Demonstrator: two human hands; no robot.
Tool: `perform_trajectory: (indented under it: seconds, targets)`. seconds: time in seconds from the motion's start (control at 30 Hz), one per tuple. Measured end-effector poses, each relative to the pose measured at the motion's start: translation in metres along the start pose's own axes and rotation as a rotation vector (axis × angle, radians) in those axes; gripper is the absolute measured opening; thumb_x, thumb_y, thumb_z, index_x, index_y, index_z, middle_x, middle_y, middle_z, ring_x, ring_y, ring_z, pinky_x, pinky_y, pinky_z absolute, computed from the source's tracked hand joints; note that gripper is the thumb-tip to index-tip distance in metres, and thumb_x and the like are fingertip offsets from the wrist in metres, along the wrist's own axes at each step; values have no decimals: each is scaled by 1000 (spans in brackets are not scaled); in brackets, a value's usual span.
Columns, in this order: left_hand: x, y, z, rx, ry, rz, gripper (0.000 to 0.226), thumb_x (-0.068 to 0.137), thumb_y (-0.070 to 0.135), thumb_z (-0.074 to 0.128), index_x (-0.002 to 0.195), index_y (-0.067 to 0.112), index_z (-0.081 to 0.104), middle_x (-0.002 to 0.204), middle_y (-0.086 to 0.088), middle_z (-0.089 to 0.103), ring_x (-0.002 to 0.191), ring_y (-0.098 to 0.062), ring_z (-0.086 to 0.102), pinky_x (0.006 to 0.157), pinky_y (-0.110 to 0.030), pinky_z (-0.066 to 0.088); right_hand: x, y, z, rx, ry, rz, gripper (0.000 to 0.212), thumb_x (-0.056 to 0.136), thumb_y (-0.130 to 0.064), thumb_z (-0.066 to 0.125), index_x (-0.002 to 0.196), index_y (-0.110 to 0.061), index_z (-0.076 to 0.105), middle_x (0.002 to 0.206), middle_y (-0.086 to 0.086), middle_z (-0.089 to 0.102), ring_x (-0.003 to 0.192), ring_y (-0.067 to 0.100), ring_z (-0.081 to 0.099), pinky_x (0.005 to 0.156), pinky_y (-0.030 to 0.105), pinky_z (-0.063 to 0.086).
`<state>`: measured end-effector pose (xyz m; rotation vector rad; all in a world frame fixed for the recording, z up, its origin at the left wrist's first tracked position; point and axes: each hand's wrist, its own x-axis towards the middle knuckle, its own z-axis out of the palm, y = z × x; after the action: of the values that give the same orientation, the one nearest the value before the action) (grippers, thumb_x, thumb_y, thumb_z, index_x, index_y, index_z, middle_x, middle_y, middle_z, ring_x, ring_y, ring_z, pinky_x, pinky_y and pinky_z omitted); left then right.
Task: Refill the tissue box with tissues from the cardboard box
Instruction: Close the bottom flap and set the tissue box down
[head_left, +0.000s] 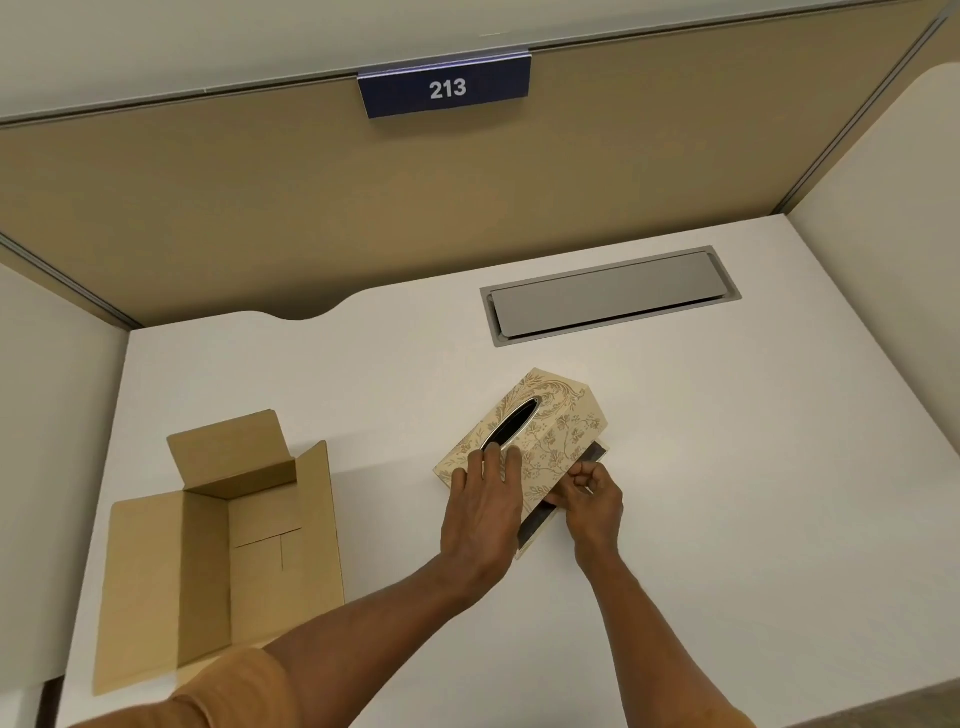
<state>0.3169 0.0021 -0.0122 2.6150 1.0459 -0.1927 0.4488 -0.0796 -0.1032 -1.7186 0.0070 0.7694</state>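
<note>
A cream tissue box (550, 426) with a gold leaf pattern and a dark oval slot lies tilted on the white desk. My left hand (483, 509) rests flat on its near end, fingers spread beside the slot. My right hand (589, 499) pinches the lower right edge of the tissue box, where a dark gap shows between the cover and its base. An open brown cardboard box (228, 551) stands to the left with its flaps out; I see no tissues inside it.
A grey cable hatch (608, 296) is set into the white desk (727, 493) behind the tissue box. Tan partition walls enclose the desk on three sides, with a blue sign reading 213 (447, 88) on the back one.
</note>
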Motion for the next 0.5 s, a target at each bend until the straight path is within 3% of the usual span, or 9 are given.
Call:
perform_trajectory:
  seconds: [0.13, 0.3, 0.5]
  targets:
    - [5, -8, -5, -30, -11, 11, 91, 88, 21, 81, 160, 16, 26, 165, -14, 35, 147, -32, 38, 117, -42, 41, -2, 1, 6, 41, 12, -8, 12, 96, -2, 79, 102, -6, 68, 100, 20, 75, 97, 39, 80, 66, 28, 69]
    - [5, -9, -6, -35, -23, 15, 92, 84, 22, 85, 157, 15, 30, 161, -12, 39, 143, -32, 41, 113, -42, 44, -3, 8, -2, 76, -18, 0, 8, 103, -1, 70, 106, -9, 70, 102, 17, 79, 84, 32, 85, 80, 39, 71]
    - [-3, 6, 3, 14, -76, 45, 91, 77, 15, 91, 152, 11, 39, 155, -18, 48, 136, -36, 50, 106, -43, 52, -8, 19, -22, 92, -76, 40, 30, 104, 11, 56, 118, -7, 75, 106, 16, 83, 89, 27, 82, 88, 39, 68]
